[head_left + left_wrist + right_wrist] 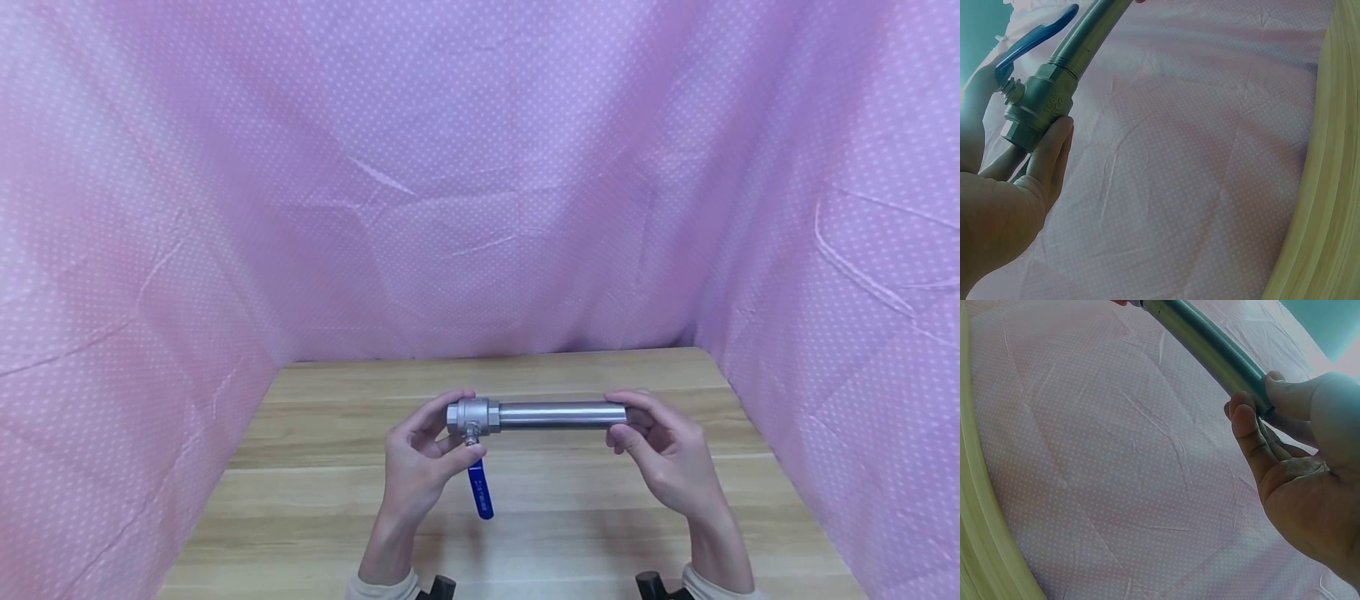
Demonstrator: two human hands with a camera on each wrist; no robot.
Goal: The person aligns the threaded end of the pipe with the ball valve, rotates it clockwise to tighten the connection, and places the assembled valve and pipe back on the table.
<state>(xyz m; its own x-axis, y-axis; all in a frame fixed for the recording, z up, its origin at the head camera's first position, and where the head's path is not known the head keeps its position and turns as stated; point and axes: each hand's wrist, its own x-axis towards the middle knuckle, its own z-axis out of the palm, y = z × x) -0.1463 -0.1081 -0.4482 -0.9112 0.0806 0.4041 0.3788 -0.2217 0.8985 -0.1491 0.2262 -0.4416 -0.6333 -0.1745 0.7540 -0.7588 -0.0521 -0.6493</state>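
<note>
Valve and pipe: you hold a steel ball valve [472,417] joined to a straight steel pipe [562,414], level and above the bench [525,533], touching nothing else.
Left hand [420,467]: your grip is closed around the valve body; the fingers curl over its open end, and the thumb lies near the stem.
Right hand [667,454]: your fingertips and thumb pinch the pipe's free end.
Handle: the blue lever [480,492] hangs down from the valve, toward you.
Progress: pipe and valve look already mated; whether the thread is fully tight cannot be told. Tightening or setting down may remain.
Surround: pink dotted cloth [480,208] backs the bench.
</note>
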